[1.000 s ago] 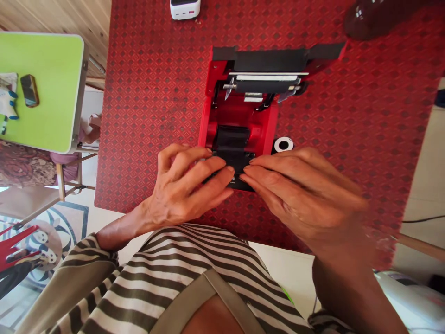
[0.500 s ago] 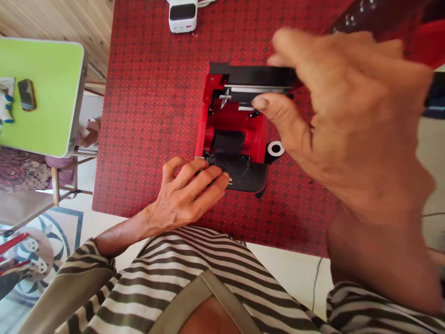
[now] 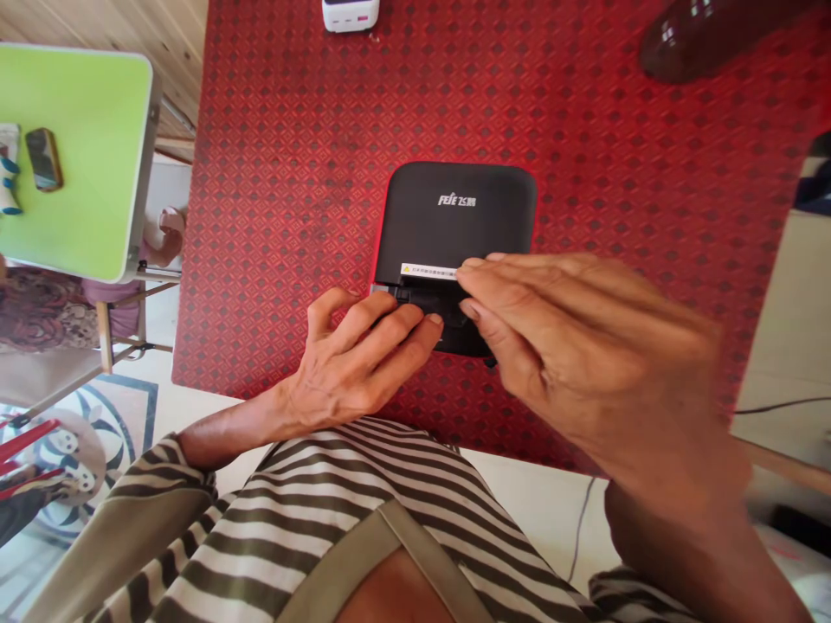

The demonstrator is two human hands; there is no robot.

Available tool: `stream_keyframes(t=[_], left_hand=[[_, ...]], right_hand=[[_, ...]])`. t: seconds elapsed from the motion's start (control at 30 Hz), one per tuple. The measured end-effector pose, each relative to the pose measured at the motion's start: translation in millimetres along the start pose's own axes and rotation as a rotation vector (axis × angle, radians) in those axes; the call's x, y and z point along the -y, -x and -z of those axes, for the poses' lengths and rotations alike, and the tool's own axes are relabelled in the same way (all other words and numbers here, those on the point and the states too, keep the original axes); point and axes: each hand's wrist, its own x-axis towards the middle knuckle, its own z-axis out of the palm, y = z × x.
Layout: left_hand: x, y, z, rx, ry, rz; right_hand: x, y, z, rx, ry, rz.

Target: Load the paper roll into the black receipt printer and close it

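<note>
A small black printer with white lettering on its lid sits closed on the red patterned tablecloth. A white label strip lies along the lid's near edge. My left hand rests against the printer's near left corner, fingers curled and fingertips on the front edge. My right hand lies over the near right part of the printer with fingers stretched out flat, tips touching the label strip and the front. Neither hand grips anything.
A white device stands at the far edge of the cloth. A dark glossy object lies at the far right. A green side table with a phone stands to the left. A cable runs at the right.
The printer's lid was open, showing the red inside; my right hand reached to the lid and brought it down. The lid is now closed and my right hand rests on its near edge.
</note>
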Motion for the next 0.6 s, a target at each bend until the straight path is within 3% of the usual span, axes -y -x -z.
stream_keyframes(t=[0.6], left_hand=[[1.5,8.8,0.3,0.066,-0.008,0.032]], right_hand=[[16.6,19.1,-23.9,0.007,0.060,-0.142]])
